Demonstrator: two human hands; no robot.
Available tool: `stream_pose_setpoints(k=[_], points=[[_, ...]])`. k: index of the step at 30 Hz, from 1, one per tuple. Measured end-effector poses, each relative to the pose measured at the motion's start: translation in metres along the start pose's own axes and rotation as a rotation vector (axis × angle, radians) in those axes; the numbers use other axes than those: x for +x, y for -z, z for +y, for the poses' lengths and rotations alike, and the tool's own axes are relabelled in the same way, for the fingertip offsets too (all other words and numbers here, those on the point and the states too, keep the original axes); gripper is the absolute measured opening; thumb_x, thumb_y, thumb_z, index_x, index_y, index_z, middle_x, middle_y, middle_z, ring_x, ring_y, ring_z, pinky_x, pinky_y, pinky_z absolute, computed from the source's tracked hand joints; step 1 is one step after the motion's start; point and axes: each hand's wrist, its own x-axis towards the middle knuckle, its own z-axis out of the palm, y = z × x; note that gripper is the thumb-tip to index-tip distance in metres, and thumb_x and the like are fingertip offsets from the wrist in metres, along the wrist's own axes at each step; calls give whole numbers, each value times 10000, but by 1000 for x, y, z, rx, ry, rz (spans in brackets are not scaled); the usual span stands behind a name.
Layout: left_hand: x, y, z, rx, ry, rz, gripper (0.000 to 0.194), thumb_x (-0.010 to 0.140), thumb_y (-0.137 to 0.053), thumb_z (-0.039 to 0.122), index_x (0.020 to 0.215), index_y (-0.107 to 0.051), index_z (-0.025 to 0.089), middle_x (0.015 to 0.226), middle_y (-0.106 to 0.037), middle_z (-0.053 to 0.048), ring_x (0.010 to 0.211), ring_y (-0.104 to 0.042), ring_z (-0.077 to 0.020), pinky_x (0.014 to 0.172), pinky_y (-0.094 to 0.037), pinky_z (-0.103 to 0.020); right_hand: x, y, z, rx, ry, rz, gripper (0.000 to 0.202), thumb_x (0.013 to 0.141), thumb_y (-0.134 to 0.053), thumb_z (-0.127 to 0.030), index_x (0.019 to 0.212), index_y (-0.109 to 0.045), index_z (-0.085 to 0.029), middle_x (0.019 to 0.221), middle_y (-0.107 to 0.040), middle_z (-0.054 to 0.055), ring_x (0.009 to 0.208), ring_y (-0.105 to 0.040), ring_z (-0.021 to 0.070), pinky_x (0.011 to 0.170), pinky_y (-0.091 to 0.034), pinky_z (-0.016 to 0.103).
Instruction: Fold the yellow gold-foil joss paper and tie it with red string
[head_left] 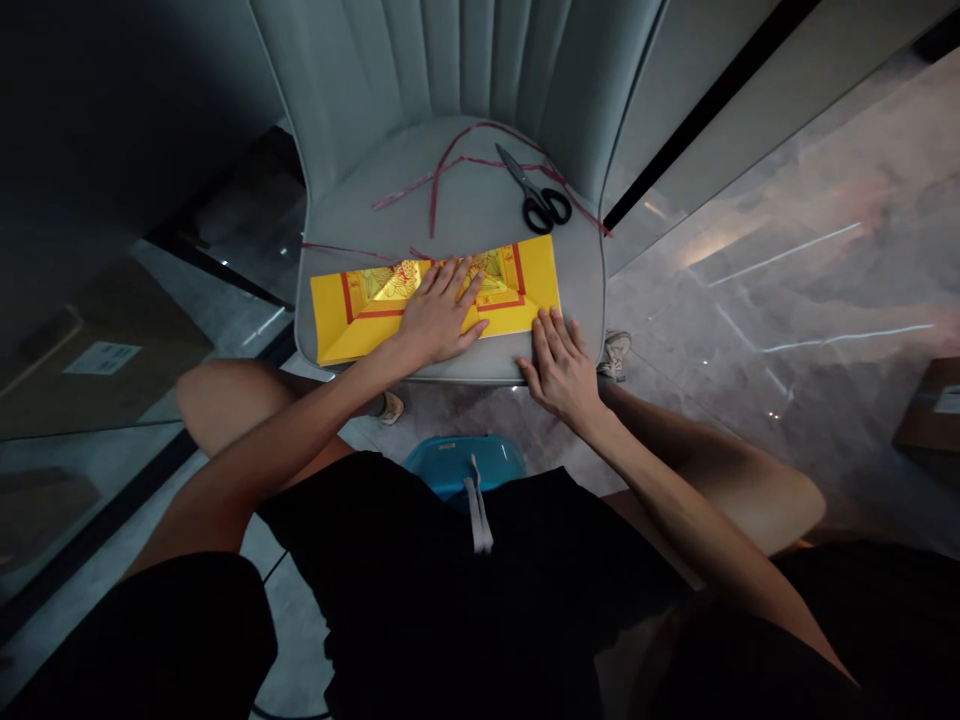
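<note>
A folded sheet of yellow paper [337, 310] with red borders and gold printed patterns lies across the front of the grey chair seat [360, 215]. My left hand [442, 312] rests flat on its middle, fingers spread, covering part of the print. At the paper's lower right corner, my right hand [562, 365] touches the edge with its fingers stretched out, partly over the seat's front edge. Behind the paper lie black-handled scissors [534, 190], their blades pointing up and to the left. Thin red ribbon strips [437, 180] curl around the scissors and across the seat.
The chair's padded backrest [465, 55] rises behind the seat. Below the seat's front edge is a blue plastic stool [450, 457] between my legs. Cardboard boxes stand on the left [97, 350] and at the far right [930, 415], with shiny tiled floor [787, 290] between chair and right box.
</note>
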Motion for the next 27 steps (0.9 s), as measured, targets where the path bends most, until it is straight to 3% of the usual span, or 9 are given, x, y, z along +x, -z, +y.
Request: stream_pose_setpoints(k=[4,7,14,18,23,27], points=[[0,0,1,18,3,-8,751,1047,-405,461,1675,-311,61,1787,-201,-203,1666,-179,-364,1351,-127,-548,-8,1,3,-49,-49,50,659,1102,-286,-493,1584,-505,-102,1597,-546,223,1548,-451,371,1294,-179,738],[0,1,3,30,10,-12,745,1054,-397,457,1678,-304,60,1786,-197,-210,1665,-185,-366,1350,-136,-546,-11,-1,4,-75,-55,59,639,1102,-290,-460,1567,-517,-85,1594,-543,242,1546,-451,380,1285,-169,751],[1,3,5,63,20,-41,744,1063,-398,459,1677,-303,50,1782,-209,-216,1663,-190,-361,1355,-128,-517,-6,-3,-9,-48,-53,145,697,1093,-285,-487,1652,-378,-81,1593,-541,256,1580,-386,403,1282,-161,758],[2,1,4,72,-12,-11,736,1067,-369,461,1672,-309,47,1774,-216,-233,1652,-220,-384,1343,-157,-555,24,3,-32,-47,-19,102,730,1093,-260,-515,1653,-373,-61,1662,-459,236,1622,-301,386,1316,-139,711],[5,-2,3,91,-21,-22,718,1039,-389,394,1668,-320,55,1777,-232,-214,1655,-220,-371,1336,-188,-560,74,2,-55,-27,4,-41,812,1089,-215,-602,1648,-379,-37,1668,-450,228,1629,-294,355,1338,-176,639],[6,-1,5,89,-5,-27,721,1007,-413,329,1673,-319,70,1776,-262,-181,1658,-224,-343,1342,-197,-536,89,-2,-60,-37,-13,-88,929,1064,-175,-697,1631,-389,7,1661,-447,253,1623,-308,362,1342,-188,609]])
